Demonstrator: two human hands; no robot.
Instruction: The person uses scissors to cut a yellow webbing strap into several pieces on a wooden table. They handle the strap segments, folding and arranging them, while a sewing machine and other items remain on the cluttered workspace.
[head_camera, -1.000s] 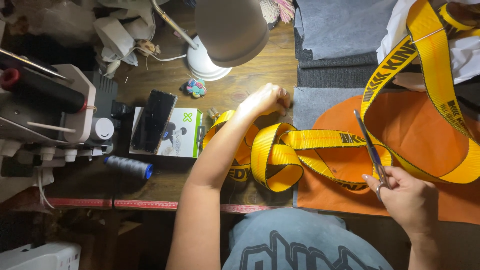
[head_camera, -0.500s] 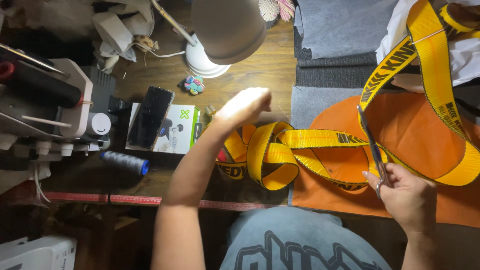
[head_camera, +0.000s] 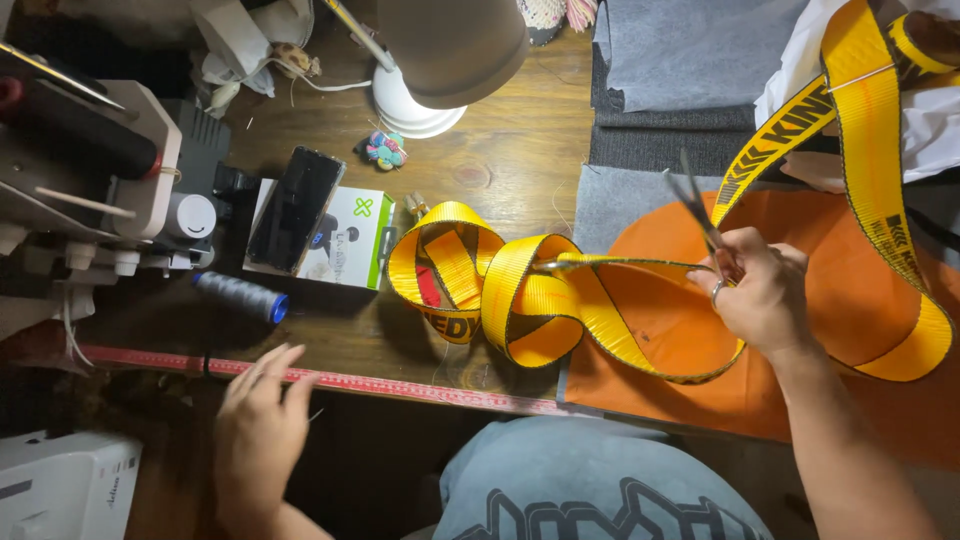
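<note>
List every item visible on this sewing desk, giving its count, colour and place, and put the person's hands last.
webbing strap: one, yellow, looped mid-desk
scissors: one, dark metal, in right hand
orange fabric: one, right
grey fabric: several, top right
lamp: one, white base, top
phone: one, black, on white box
thread spool: one, dark blue, left
sewing machine: one, left
measuring tape: one, red, front edge
left hand: empty, at front edge
right hand: holding scissors

Warm light from the desk lamp (head_camera: 440, 50) brightens the middle; edges fall dim, left hand (head_camera: 262, 425) motion-blurred.
</note>
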